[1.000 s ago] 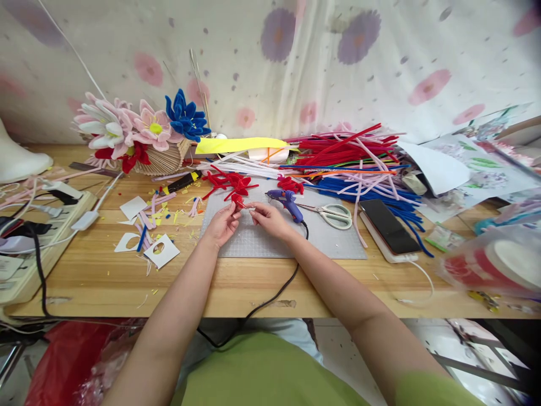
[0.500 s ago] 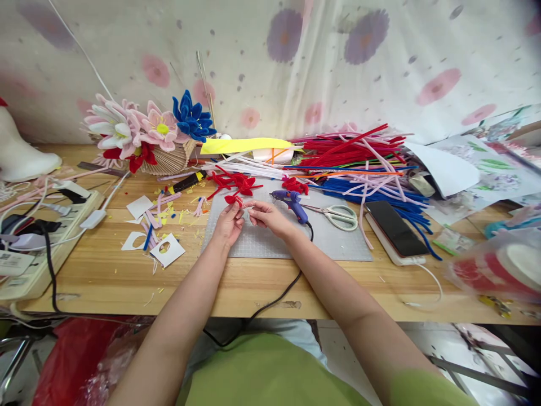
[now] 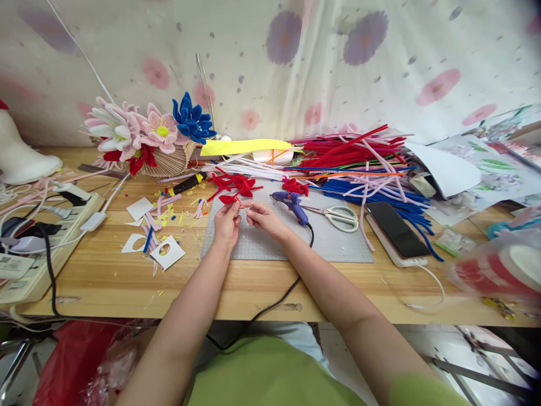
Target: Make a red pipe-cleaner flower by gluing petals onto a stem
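Note:
Over the grey cutting mat (image 3: 262, 245), my left hand (image 3: 227, 221) pinches a red pipe-cleaner petal (image 3: 229, 199) by its stem end. My right hand (image 3: 265, 217) is closed close beside it, fingertips at the thin pale stem end of the petal; exactly what they grip is too small to make out. Just behind lie finished-looking red pipe-cleaner petals (image 3: 243, 185) and a smaller red bunch (image 3: 295, 185). A purple glue gun (image 3: 291, 204) rests right of my right hand, its black cord running toward me. Scissors (image 3: 341, 217) with pale handles lie further right.
Bundles of red pipe cleaners (image 3: 350, 149) and blue pipe cleaners (image 3: 380, 197) fill the back right. A phone (image 3: 397, 228) lies at the right, near a bagged cup (image 3: 502, 265). Paper scraps (image 3: 168, 251), fuzzy flowers (image 3: 160, 127) and a power strip (image 3: 80, 231) occupy the left.
The red petal has shifted slightly left and tilted flatter as my left hand turned. My right hand stays close beside it, its fingers still closed.

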The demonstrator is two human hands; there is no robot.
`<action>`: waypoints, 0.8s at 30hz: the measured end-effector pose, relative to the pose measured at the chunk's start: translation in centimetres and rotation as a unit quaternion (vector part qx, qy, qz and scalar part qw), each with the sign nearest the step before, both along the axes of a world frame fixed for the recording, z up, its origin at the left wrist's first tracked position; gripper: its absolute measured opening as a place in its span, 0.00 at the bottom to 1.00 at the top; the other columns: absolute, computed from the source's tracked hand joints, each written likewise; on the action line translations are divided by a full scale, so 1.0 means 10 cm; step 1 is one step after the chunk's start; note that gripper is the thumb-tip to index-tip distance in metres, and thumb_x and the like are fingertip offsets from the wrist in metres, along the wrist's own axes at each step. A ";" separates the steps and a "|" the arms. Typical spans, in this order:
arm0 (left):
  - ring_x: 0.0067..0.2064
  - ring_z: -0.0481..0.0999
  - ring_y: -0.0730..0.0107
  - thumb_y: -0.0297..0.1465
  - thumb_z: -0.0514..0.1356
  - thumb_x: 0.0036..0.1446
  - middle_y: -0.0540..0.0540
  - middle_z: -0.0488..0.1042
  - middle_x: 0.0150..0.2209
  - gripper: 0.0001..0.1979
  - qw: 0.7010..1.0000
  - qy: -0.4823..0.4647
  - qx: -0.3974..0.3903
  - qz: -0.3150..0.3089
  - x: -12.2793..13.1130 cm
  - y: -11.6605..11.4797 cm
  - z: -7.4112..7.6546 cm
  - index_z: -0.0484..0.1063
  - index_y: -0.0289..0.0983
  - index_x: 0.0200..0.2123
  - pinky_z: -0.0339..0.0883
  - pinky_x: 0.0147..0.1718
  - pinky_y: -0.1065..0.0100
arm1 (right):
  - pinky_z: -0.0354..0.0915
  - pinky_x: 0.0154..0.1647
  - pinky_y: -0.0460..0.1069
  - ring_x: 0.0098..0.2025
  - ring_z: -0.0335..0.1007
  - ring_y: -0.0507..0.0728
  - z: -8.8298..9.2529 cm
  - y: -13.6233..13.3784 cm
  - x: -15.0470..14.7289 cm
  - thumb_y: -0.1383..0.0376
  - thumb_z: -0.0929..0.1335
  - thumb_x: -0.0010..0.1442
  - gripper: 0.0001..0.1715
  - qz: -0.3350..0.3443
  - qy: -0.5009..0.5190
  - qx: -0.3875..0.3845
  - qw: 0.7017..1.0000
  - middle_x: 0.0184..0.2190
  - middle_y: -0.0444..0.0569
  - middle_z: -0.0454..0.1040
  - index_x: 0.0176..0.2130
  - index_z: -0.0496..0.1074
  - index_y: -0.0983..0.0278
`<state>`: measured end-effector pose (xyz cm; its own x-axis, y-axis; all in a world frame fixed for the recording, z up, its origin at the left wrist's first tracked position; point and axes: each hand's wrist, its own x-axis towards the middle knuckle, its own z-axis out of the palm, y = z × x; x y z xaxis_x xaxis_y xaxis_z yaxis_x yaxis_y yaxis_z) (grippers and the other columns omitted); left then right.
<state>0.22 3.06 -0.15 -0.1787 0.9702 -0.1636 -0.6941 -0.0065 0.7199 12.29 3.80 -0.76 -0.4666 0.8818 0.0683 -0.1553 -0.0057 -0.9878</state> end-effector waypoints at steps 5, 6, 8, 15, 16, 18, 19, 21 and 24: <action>0.20 0.60 0.88 0.21 0.67 0.43 0.54 0.68 0.21 0.06 0.999 -0.025 -0.005 -0.021 -0.02 0.00 0.00 0.73 0.33 0.24 0.50 0.15 0.82 | 0.43 0.19 0.44 0.19 0.49 0.46 0.01 -0.03 -0.01 0.54 0.66 0.56 0.18 -0.008 0.007 0.008 1.000 0.18 0.37 0.60 0.42 0.66 0.63; 0.20 0.61 0.88 0.21 0.67 0.43 0.54 0.69 0.21 0.06 0.999 -0.030 -0.006 -0.023 -0.03 0.01 0.00 0.73 0.33 0.24 0.50 0.15 0.82 | 0.43 0.19 0.44 0.19 0.49 0.46 0.01 -0.03 -0.02 0.54 0.66 0.56 0.17 -0.008 0.010 0.008 1.000 0.18 0.37 0.60 0.42 0.66 0.63; 0.21 0.62 0.88 0.21 0.68 0.42 0.54 0.70 0.23 0.07 0.999 -0.040 -0.004 -0.027 -0.03 0.01 -0.01 0.73 0.33 0.24 0.51 0.15 0.82 | 0.43 0.19 0.43 0.18 0.50 0.46 0.01 -0.03 -0.03 0.54 0.67 0.56 0.17 -0.009 0.016 -0.001 1.000 0.17 0.36 0.61 0.41 0.64 0.62; 0.20 0.62 0.87 0.22 0.68 0.44 0.55 0.68 0.21 0.08 0.999 -0.027 0.012 -0.036 -0.01 0.04 0.02 0.71 0.34 0.23 0.51 0.15 0.81 | 0.43 0.17 0.42 0.15 0.47 0.45 0.03 0.01 -0.04 0.58 0.66 0.57 0.14 0.009 0.014 -0.032 0.999 0.16 0.35 0.64 0.34 0.56 0.61; 0.20 0.61 0.87 0.22 0.67 0.44 0.55 0.68 0.21 0.07 0.999 -0.017 0.008 -0.032 0.00 0.04 0.03 0.71 0.33 0.23 0.50 0.15 0.81 | 0.43 0.17 0.42 0.14 0.47 0.45 0.03 0.02 -0.04 0.58 0.66 0.58 0.13 0.014 0.014 -0.031 0.999 0.16 0.35 0.64 0.33 0.56 0.61; 0.20 0.61 0.87 0.22 0.67 0.45 0.55 0.68 0.20 0.06 1.000 0.001 0.003 -0.026 0.00 0.04 0.04 0.71 0.33 0.23 0.50 0.15 0.81 | 0.43 0.16 0.41 0.14 0.47 0.45 0.03 0.04 -0.03 0.59 0.65 0.57 0.13 0.025 0.012 -0.032 0.999 0.16 0.35 0.65 0.33 0.56 0.61; 0.19 0.61 0.87 0.22 0.67 0.45 0.55 0.68 0.20 0.06 1.000 0.008 0.002 -0.025 0.00 0.04 0.04 0.71 0.33 0.23 0.50 0.15 0.80 | 0.43 0.15 0.41 0.13 0.47 0.44 0.03 0.04 -0.04 0.59 0.65 0.57 0.13 0.031 0.009 -0.033 0.999 0.16 0.35 0.66 0.32 0.56 0.61; 0.19 0.60 0.86 0.23 0.67 0.46 0.55 0.66 0.19 0.06 0.999 0.020 0.005 -0.027 0.00 0.04 0.03 0.71 0.33 0.23 0.51 0.15 0.80 | 0.42 0.14 0.41 0.13 0.48 0.45 0.03 0.06 -0.04 0.58 0.65 0.57 0.13 0.038 0.002 -0.035 0.999 0.16 0.35 0.66 0.32 0.56 0.61; 0.17 0.59 0.86 0.26 0.67 0.46 0.55 0.65 0.18 0.08 0.999 0.035 0.011 -0.032 -0.01 0.05 0.01 0.70 0.33 0.23 0.51 0.15 0.79 | 0.47 0.15 0.41 0.14 0.53 0.45 0.03 0.07 -0.05 0.58 0.65 0.57 0.13 0.039 -0.007 -0.042 0.998 0.18 0.36 0.67 0.32 0.57 0.61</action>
